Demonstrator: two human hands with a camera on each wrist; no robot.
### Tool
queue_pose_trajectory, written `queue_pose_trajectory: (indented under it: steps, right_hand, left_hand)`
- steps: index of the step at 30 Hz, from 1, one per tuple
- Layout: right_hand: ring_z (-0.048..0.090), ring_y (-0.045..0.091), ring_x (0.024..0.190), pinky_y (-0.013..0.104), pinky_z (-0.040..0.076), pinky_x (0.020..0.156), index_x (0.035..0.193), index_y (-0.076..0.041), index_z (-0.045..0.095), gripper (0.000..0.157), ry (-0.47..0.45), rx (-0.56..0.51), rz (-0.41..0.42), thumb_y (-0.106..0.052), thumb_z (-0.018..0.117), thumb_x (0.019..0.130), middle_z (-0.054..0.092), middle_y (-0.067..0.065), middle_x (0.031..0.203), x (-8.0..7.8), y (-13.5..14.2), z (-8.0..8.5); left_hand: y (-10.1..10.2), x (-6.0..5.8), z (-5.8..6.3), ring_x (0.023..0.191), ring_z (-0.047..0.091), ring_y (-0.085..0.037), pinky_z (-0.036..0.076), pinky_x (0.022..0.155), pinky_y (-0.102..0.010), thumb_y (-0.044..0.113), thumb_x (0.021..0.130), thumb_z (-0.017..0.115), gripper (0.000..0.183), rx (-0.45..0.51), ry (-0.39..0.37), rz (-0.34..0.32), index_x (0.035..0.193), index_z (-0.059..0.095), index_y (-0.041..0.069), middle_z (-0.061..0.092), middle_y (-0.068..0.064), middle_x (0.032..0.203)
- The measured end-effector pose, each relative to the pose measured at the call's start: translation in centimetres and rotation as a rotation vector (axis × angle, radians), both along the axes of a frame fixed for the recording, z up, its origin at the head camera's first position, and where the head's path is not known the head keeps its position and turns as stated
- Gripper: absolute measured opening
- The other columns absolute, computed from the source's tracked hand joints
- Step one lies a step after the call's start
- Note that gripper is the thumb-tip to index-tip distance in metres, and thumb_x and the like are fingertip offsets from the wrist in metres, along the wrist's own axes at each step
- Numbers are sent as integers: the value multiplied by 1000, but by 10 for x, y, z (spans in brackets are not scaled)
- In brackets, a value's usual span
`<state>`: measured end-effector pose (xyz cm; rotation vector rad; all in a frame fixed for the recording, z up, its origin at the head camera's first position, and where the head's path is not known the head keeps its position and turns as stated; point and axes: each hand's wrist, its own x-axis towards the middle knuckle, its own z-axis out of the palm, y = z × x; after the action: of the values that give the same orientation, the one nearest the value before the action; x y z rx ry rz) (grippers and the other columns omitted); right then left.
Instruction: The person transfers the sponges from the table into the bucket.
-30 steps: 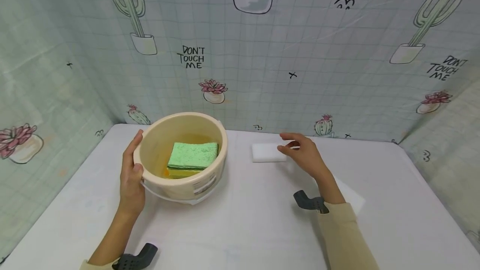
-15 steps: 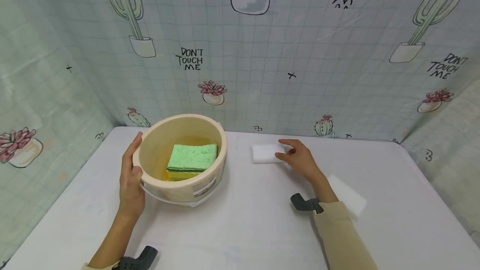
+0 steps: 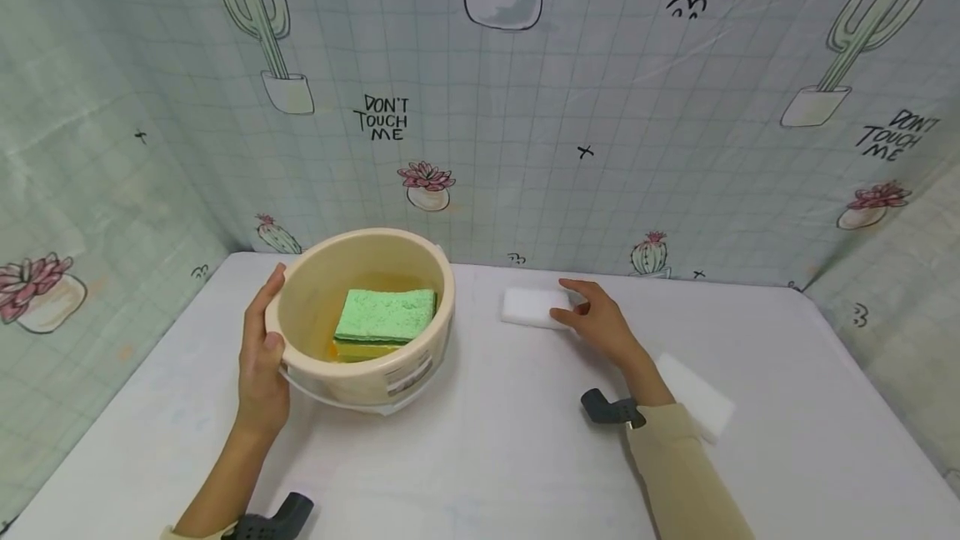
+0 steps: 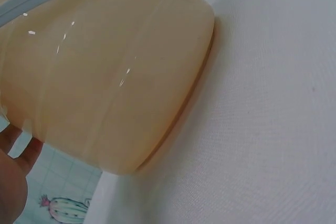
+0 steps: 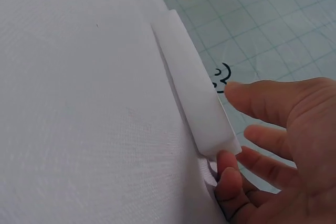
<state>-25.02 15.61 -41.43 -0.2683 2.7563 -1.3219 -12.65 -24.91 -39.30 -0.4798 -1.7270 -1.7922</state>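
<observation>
My left hand (image 3: 262,369) lies along the outer left side of a cream plastic bucket (image 3: 378,242), its thumb near the rim. In the left wrist view, fingers (image 4: 26,156) touch the bucket wall (image 4: 105,77). Inside the bucket, a green sponge (image 3: 386,312) lies over a yellow layer. My right hand (image 3: 600,323) arches around the right end of a white rectangular foam block (image 3: 528,307), thumb and index finger apart. In the right wrist view, fingertips (image 5: 228,179) are right at the end of the block (image 5: 197,87), with the thumb spread above them.
Another white flat block (image 3: 697,394) lies on the white tabletop (image 3: 480,457) beside my right forearm. The bucket's handle (image 3: 382,408) hangs down its near side. A cactus-printed cloth (image 3: 510,107) rises behind the table's back edge and along both sides.
My right hand has moved slightly down and left to the white foam block, thumb and index finger now around its end. The block has turned slightly. The left hand and bucket stay put.
</observation>
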Motion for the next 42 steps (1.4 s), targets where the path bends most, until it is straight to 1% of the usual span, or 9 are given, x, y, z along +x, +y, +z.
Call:
queue_pose_trajectory:
  steps: [3, 6, 11, 15, 20, 26, 33, 39, 42]
  right_hand:
    - [50, 24, 94, 32, 45, 71, 141, -15, 47, 62, -24, -4, 6, -32, 71, 86, 46, 10, 134, 0, 1, 2]
    - [52, 23, 90, 31, 47, 70, 140, -13, 48, 62, -45, -15, 20, -30, 72, 85, 50, 11, 127, 0, 1, 3]
    - [54, 21, 80, 30, 48, 67, 139, -11, 50, 62, -69, -19, 29, -28, 73, 84, 55, 13, 103, 0, 3, 2]
    - [55, 21, 76, 31, 47, 66, 140, -12, 49, 64, -80, -9, 37, -28, 74, 83, 56, 11, 92, 0, 5, 0]
    - [54, 22, 79, 32, 47, 68, 141, -12, 47, 66, -86, -13, 53, -28, 74, 83, 56, 10, 94, 1, 5, 1]
    - [55, 21, 76, 32, 47, 67, 137, -10, 49, 62, -77, -52, 69, -25, 75, 82, 57, 10, 89, 0, 5, -1]
    - [58, 22, 77, 32, 48, 66, 131, -14, 53, 50, -60, -121, 90, -20, 72, 85, 59, 12, 103, -1, 7, -4]
    - [59, 23, 73, 33, 45, 68, 130, -14, 55, 42, -49, -137, 96, -17, 68, 89, 62, 12, 91, -2, 8, -1]
    - [58, 22, 73, 33, 44, 68, 129, -15, 57, 39, -46, -120, 80, -17, 66, 90, 61, 10, 90, -2, 7, 0]
  left_hand:
    - [0, 0, 1, 140, 19, -26, 20, 110, -28, 24, 97, 41, 56, 5, 3, -4, 147, 32, 3, 22, -12, 155]
    - [0, 1, 1, 140, 19, -26, 21, 110, -28, 24, 96, 41, 56, 9, 3, -5, 147, 32, 3, 22, -12, 155]
    - [1, 0, 2, 140, 18, -26, 21, 110, -27, 23, 96, 41, 56, 13, 8, -17, 147, 32, 3, 21, -13, 155]
    - [1, 1, 2, 141, 18, -26, 20, 110, -27, 24, 96, 41, 56, 11, -4, -13, 147, 32, 3, 21, -12, 156]
    - [1, 1, 2, 141, 18, -25, 20, 110, -28, 25, 97, 41, 56, 5, -12, -6, 147, 32, 4, 21, -11, 156]
    - [0, 1, 2, 140, 18, -25, 20, 110, -27, 25, 97, 40, 56, 7, -10, -10, 147, 31, 4, 20, -11, 156]
    - [-1, 1, 2, 141, 18, -25, 19, 111, -28, 26, 97, 40, 56, -14, -12, -3, 148, 31, 4, 20, -12, 156]
    - [0, 1, 4, 141, 18, -25, 20, 111, -28, 25, 97, 39, 55, -12, -15, -1, 148, 31, 4, 20, -11, 156]
    - [0, 1, 4, 140, 18, -25, 21, 110, -27, 24, 97, 38, 55, -10, -14, -2, 148, 31, 4, 20, -12, 156]
